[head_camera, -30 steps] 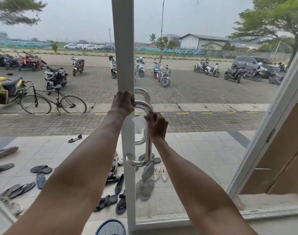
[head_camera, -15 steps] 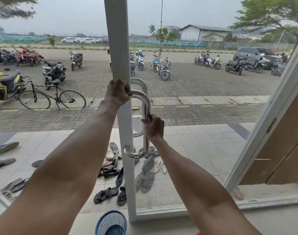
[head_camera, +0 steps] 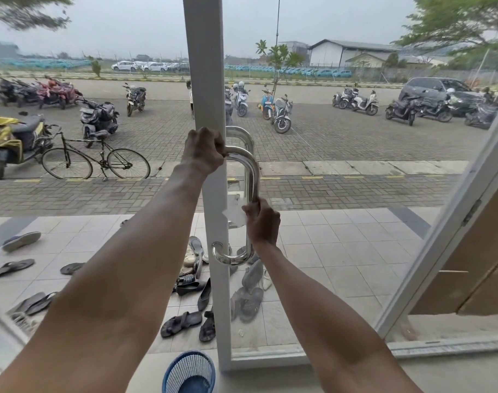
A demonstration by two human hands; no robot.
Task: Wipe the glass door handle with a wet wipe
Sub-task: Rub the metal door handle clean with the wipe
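Right hand: the right hand (head_camera: 263, 222) is wrapped around the lower straight part of the shiny curved metal door handle (head_camera: 252, 177), pressing a thin white wet wipe (head_camera: 234, 213) on it.
Left hand: the left hand (head_camera: 204, 151) is closed tight on the handle's top bend, arm stretched out.
Door: the handle sits on the white door frame (head_camera: 205, 80).
Floor: a blue plastic basket (head_camera: 189, 373) stands by the door's bottom; dark sandals (head_camera: 182, 321) lie outside.
Far: a black bicycle (head_camera: 96, 163) stands on the bricks.

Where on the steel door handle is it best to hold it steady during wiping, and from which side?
Grip the handle at its top bend, from the left, as the left hand does; this leaves the straight vertical bar free for the right hand with the wipe.
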